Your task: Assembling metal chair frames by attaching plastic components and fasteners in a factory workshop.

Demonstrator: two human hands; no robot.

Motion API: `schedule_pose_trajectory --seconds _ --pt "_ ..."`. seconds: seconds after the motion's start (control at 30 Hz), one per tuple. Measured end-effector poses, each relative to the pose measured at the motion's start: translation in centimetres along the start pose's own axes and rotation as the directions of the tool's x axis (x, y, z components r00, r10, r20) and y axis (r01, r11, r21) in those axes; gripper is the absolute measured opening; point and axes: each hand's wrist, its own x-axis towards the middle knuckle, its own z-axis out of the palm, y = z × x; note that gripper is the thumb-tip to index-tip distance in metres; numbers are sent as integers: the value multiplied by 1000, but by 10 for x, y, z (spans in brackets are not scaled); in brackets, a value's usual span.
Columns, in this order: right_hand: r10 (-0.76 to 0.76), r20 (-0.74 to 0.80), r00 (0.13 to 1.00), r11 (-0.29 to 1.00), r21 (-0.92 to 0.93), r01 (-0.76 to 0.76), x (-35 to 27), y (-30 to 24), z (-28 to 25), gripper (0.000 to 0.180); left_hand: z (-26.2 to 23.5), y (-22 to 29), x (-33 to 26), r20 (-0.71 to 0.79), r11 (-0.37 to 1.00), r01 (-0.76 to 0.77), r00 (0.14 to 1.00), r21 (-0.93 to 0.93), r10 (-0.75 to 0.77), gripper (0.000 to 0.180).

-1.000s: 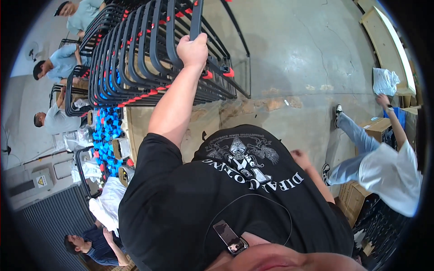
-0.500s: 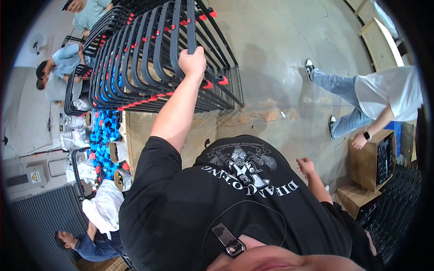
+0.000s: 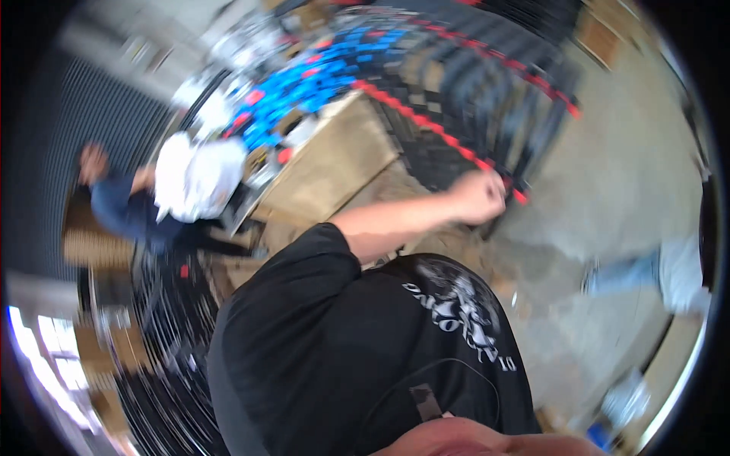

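left hand [image 3: 477, 196] on rack [image 3: 487, 99] | table [image 3: 334, 163] left of rack

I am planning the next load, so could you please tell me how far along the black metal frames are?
Done: nothing shows as finished; the picture is blurred. In hand: the left hand seems closed on the stack of black metal frames with red caps. Left: the whole stack stands beside the brown cardboard sheet.

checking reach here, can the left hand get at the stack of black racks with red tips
Probably yes: the left hand is stretched out and already meets the near edge of the black racks, nothing between them. Motion blur hides whether the grip is closed. The right hand is out of view.
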Motion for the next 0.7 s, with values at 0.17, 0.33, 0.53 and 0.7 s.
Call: schedule_pose_trajectory --seconds 0.17,0.33,0.53,0.7 --pt "-291 147 945 946 -100 307 150 -54 -99 34 -65 -94 -189 411 833 401 733 381 -542 38" --pt "-403 314 860 868 -168 468 230 -150 -152 34 -132 -162 -396 -192 451 858 500 246 -845 36" --pt "-531 500 684 716 -167 678 312 -347 -118 33 -224 -63 -591 -570 226 958 88 -174 -817 51" --pt "-591 625 510 579 -112 808 319 -532 -54 33 -311 79 -751 -881 -36 910 -410 -413 -237 43"
